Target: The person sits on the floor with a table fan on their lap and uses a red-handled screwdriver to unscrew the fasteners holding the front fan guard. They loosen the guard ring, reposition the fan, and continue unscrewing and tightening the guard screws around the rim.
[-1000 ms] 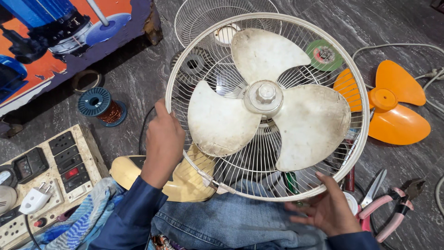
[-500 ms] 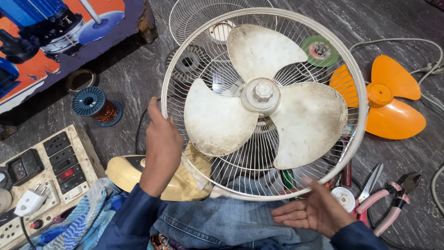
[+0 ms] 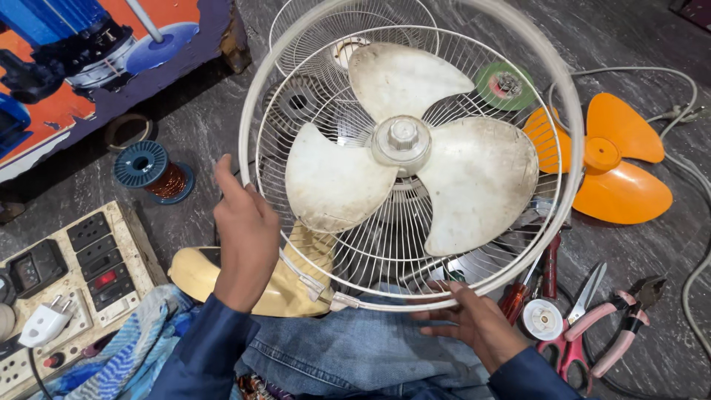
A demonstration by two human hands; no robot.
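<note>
A dusty white fan with three blades (image 3: pixel 404 178) and a round wire guard (image 3: pixel 563 96) lies face up across my lap on its cream base (image 3: pixel 215 278). My left hand (image 3: pixel 244 237) grips the guard's left rim. Under the guard's bottom edge, my right hand (image 3: pixel 478 322) rests with fingers spread against the rim. A second wire grille (image 3: pixel 348 22) lies behind the fan on the floor.
An orange fan blade (image 3: pixel 618 159) lies to the right. Pink-handled pliers (image 3: pixel 622 333), scissors (image 3: pixel 581 315) and red screwdrivers (image 3: pixel 548 267) sit bottom right. A copper wire spool (image 3: pixel 152 174) and a wooden socket board (image 3: pixel 67 274) are on the left; a white cable (image 3: pixel 692 163) runs along the right.
The fan has been lifted closer and tilted slightly toward me. My left hand slid up the left rim; my right hand stays under the bottom edge.
</note>
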